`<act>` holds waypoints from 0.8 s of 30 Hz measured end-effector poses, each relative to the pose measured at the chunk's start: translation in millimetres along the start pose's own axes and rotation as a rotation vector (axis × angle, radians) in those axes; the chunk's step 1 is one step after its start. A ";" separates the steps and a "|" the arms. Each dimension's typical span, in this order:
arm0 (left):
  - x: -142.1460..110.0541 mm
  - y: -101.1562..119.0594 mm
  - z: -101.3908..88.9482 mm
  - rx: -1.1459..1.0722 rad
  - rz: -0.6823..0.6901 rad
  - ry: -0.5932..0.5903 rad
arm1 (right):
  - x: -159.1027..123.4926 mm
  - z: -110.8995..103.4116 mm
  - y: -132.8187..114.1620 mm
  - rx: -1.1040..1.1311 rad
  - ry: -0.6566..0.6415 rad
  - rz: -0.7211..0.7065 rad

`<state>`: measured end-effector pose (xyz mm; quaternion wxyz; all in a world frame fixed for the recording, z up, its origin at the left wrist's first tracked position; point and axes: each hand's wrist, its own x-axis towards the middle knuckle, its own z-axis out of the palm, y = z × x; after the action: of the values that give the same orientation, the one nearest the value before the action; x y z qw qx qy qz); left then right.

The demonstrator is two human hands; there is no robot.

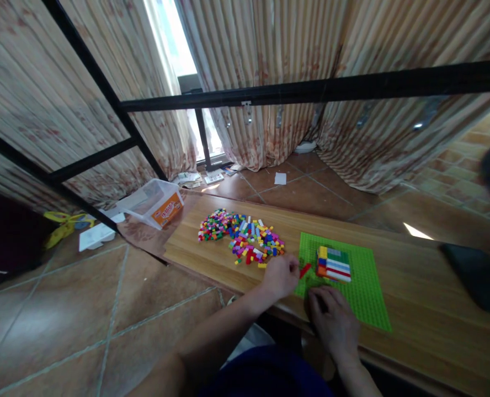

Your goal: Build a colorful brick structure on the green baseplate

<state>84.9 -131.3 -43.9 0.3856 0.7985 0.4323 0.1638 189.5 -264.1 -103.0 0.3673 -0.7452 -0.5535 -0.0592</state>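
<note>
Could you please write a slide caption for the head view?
Left hand and right hand at a green baseplate bearing a brick block, loose bricks heaped to the left.

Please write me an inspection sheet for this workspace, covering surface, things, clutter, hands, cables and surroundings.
Surface: wooden table, bearing a green baseplate.
Things: multicoloured brick block on the baseplate; loose bricks spread left of it.
Clutter: dark flat object at right; clear box with orange label beyond the left end.
Hands: left hand beside a red brick, grip unclear; right hand at the baseplate's near edge.
Cables: nothing seen.
Surroundings: curtains, black metal frame, tiled floor with papers.
</note>
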 end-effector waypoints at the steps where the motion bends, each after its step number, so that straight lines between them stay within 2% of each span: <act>1: -1.5 -5.3 -3.1 -0.004 -0.013 0.015 | 0.1 0.2 -0.5 0.001 0.010 -0.001; 6: -11.7 -20.7 -15.3 -0.004 0.017 0.046 | 0.9 -0.9 -0.7 -0.009 0.031 -0.029; 16: -20.2 -29.9 -47.3 0.032 0.029 0.142 | 0.1 2.3 0.9 -0.020 0.052 -0.030; 20: -25.0 -41.0 -49.3 0.023 0.092 0.182 | 0.5 0.9 0.0 0.011 0.039 -0.012; 24: -33.8 -52.5 -43.4 0.005 0.151 0.214 | 16.3 -2.5 -18.1 0.069 0.047 -0.012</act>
<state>10.1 -121.1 -53.1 0.3217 0.8078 0.4100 0.2754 180.8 -250.8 -84.5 0.4054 -0.7270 -0.5510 -0.0600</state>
